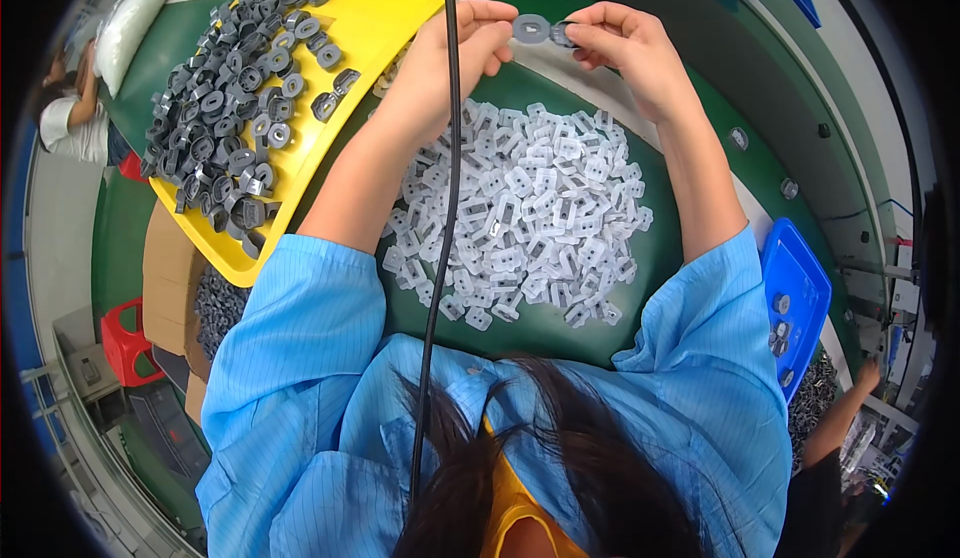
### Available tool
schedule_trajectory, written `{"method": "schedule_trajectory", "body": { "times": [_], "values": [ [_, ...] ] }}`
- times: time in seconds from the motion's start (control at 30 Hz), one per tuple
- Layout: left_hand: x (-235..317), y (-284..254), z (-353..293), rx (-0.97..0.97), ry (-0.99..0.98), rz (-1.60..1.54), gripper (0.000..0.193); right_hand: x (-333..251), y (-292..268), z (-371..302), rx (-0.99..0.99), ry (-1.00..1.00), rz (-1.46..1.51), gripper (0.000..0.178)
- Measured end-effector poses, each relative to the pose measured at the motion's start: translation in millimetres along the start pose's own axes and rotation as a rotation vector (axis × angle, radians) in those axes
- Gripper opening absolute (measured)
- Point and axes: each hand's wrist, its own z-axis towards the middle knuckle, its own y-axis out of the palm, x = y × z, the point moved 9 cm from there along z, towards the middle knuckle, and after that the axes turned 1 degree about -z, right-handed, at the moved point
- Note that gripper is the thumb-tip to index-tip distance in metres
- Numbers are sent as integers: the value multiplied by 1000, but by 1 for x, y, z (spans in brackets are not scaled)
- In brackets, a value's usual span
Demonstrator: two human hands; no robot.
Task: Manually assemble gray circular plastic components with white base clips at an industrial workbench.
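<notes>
My left hand [450,58] is closed at the far side of the table, its thumb and fingers pinching a flat grey oval ring piece [531,29] by its left edge. Close to the ring's right side, my right hand [628,50] grips a smaller dark grey plastic piece [562,35], partly covered by the fingertips. The two pieces are nearly touching; I cannot tell if they meet. Below both hands spreads a heap of translucent white plastic pieces [525,213]. To the left, a yellow tray [395,8] carries many loose grey ring pieces [235,98].
A black cable [447,228] hangs down across the view, in front of the heap. A blue tray [810,268] with several grey pieces stands at the right. Cardboard [170,278] and a red stool [120,343] are at the left. Other people [85,123] sit nearby.
</notes>
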Motion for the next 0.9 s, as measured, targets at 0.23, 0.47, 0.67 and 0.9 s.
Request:
{"method": "schedule_trajectory", "body": {
  "times": [0.23,0.47,0.67,0.9],
  "values": [
    [3,8,-1,-22,-31,-66,27,-29,16,-5,52,-289,-323,20],
    [2,3,-2,-17,-121,249,31,15,-55,5,318,-129,-732,23],
    [-11,6,-3,-112,-210,-194,38,-8,-53,-3,102,-26,-858,21],
    [11,11,-6,-103,62,285,35,-2,5,-23,-382,17,-829,18]
  ]
}}
